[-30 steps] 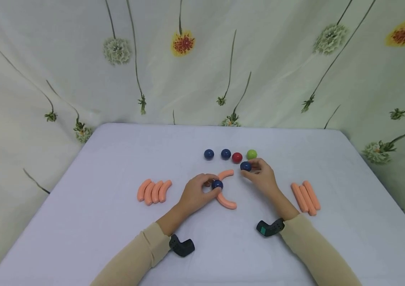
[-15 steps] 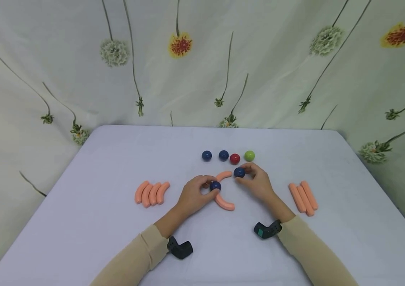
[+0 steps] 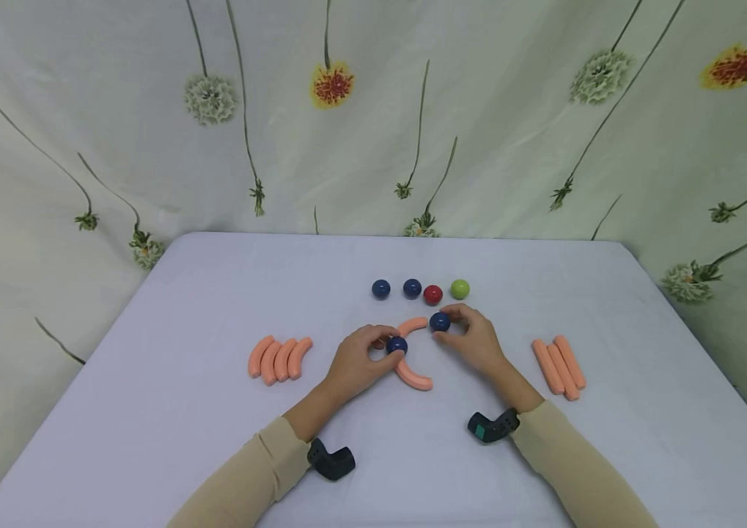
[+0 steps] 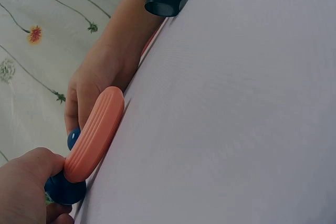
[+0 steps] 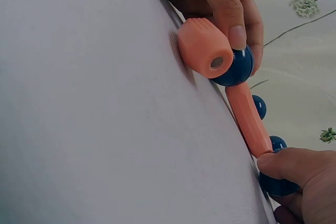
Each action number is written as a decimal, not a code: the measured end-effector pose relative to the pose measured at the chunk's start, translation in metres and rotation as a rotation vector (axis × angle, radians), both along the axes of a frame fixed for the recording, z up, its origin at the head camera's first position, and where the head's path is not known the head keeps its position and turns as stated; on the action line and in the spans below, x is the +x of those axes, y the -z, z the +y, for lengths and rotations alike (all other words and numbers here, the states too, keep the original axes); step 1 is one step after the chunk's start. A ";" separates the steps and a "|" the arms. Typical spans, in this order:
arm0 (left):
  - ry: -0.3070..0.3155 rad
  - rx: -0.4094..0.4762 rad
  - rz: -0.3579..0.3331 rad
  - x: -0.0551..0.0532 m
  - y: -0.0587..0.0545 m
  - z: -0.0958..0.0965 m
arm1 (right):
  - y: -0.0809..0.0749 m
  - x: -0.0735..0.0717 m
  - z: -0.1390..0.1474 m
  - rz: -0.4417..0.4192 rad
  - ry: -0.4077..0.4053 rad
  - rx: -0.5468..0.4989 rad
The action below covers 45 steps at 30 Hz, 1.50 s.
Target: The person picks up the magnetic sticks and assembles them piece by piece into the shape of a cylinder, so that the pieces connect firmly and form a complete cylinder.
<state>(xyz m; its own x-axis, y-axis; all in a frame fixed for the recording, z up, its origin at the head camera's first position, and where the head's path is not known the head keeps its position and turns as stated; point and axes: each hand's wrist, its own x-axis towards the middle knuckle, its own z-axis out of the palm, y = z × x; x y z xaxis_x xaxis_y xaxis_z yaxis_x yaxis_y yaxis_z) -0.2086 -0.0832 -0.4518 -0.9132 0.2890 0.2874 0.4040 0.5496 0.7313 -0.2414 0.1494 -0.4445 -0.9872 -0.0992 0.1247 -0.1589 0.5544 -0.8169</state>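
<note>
My left hand (image 3: 361, 359) pinches a dark blue ball (image 3: 397, 346) between thumb and fingers. Two curved orange rods, one on the far side (image 3: 414, 325) and one on the near side (image 3: 414, 378), extend from this ball and bow out to the right. Thumb and fingers of my right hand (image 3: 475, 341) grip another blue ball (image 3: 440, 322) right at the free end of the far rod. The right wrist view shows that rod (image 5: 247, 119) spanning between both held balls. A small hole shows in the near rod's end face (image 5: 216, 62).
Beyond the hands lie two blue balls (image 3: 381, 289) (image 3: 412, 288), a red ball (image 3: 433, 295) and a green ball (image 3: 460, 288). Several curved orange rods (image 3: 280, 359) are grouped at left, and three straight ones (image 3: 559, 367) at right. A flowered cloth (image 3: 505, 117) hangs behind the table.
My right hand has brought its blue ball left and nearer, up to the free end of the far curved rod. My left hand has kept its grip in place.
</note>
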 end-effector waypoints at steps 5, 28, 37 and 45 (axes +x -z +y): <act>-0.003 0.000 0.001 0.000 0.000 0.000 | 0.000 0.000 0.000 0.013 -0.010 0.006; -0.002 0.001 -0.004 -0.001 0.001 0.000 | 0.003 0.000 0.001 0.025 -0.011 0.029; 0.106 0.051 0.032 -0.001 0.001 -0.001 | 0.004 -0.001 0.002 0.040 -0.018 0.004; 0.214 0.051 0.032 -0.001 0.002 -0.001 | 0.004 0.000 0.004 0.063 -0.046 0.007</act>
